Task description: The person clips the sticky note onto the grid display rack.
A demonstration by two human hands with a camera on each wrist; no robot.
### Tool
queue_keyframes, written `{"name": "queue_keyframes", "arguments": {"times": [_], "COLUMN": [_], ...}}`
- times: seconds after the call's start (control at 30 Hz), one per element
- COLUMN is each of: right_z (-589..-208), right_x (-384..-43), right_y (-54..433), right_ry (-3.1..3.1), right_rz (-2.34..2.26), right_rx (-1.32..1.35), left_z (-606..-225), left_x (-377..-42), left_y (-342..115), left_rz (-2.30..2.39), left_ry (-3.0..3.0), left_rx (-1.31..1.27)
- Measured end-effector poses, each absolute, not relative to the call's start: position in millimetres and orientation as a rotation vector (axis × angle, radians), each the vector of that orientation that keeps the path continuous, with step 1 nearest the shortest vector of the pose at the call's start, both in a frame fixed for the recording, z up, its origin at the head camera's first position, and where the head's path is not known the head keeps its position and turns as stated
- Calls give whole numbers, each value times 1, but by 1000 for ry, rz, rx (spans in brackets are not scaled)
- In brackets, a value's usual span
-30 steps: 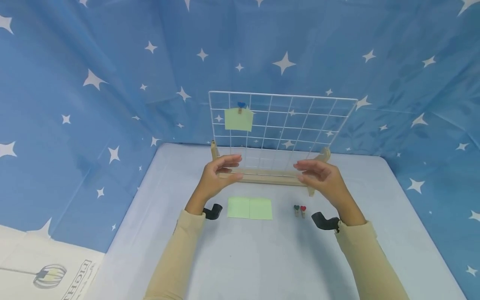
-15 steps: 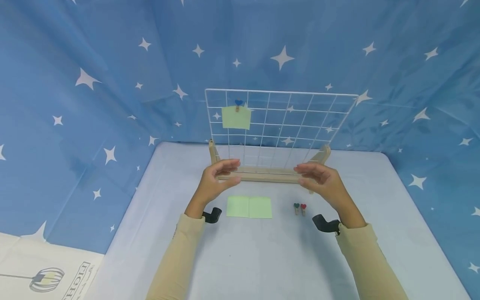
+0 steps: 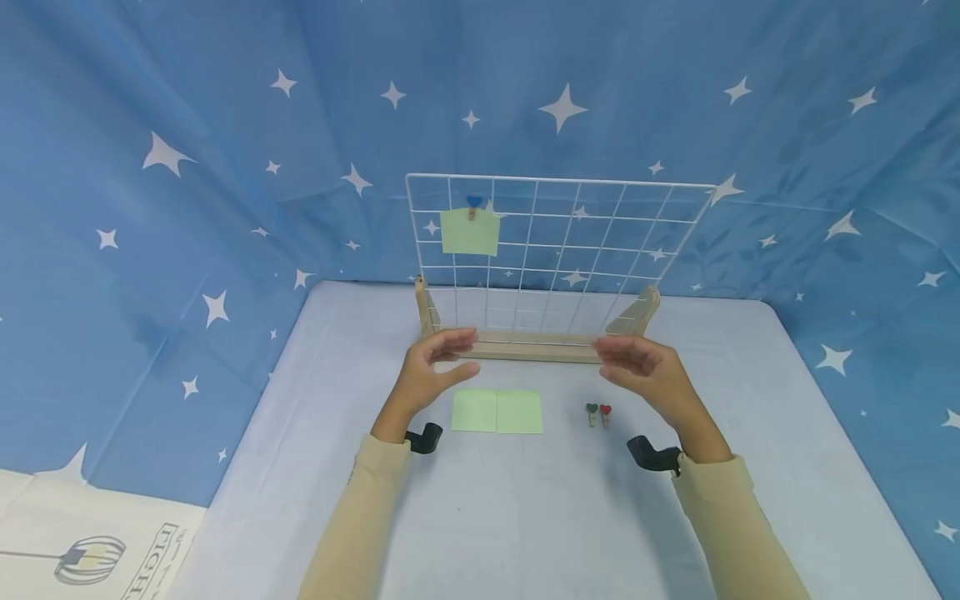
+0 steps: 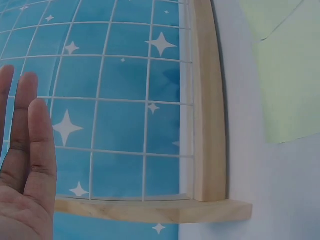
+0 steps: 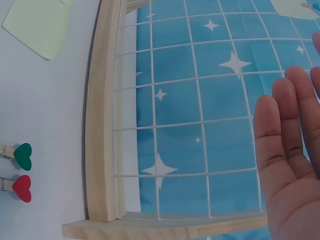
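Observation:
Both hands hover in front of a white wire grid (image 3: 555, 225) on a wooden stand (image 3: 536, 348). My left hand (image 3: 431, 371) has its fingers extended and thumb apart, with nothing held, near the stand's left end. At the right end, my right hand (image 3: 647, 367) mirrors it, also holding nothing. Two pale green paper notes (image 3: 475, 411) lie side by side on the table between the hands. To their right lie two small clothespins, one with a green heart (image 3: 592, 410) and one with a red heart (image 5: 22, 188). A blue-heart clothespin (image 3: 473, 208) pins another green note (image 3: 469, 233) to the grid's upper left.
The table (image 3: 510, 517) has a pale cloth top. A blue curtain (image 3: 225, 150) with white stars hangs behind and on both sides. At the lower left lies a white printed cloth (image 3: 45, 542) with a lamp drawing. Each wrist wears a black camera mount (image 3: 652, 454).
Both hands have drawn slightly back from the grid toward the person. The head view has tilted a little. The notes, clothespins and grid stay in place.

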State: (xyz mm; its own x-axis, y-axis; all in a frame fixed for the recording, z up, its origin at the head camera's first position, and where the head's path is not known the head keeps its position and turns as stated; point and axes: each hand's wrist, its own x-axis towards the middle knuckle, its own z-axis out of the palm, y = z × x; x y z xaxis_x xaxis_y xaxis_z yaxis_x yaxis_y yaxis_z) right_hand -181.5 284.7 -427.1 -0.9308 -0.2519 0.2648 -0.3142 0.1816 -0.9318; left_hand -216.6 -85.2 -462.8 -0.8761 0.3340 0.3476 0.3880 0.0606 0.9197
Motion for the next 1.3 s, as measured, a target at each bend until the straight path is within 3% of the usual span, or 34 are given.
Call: {"name": "queue_keyframes", "arguments": {"times": [1.3], "right_z": [-475], "right_x": [-174], "right_y": [299], "right_ry": [-2461], "right_rz": [1925], "right_rx": [273], "left_z": [-517], "left_x": [-202], "left_y": [-76], "left_rz": [-2133], "left_ry": [-2334], "left_rx": [-403]}}
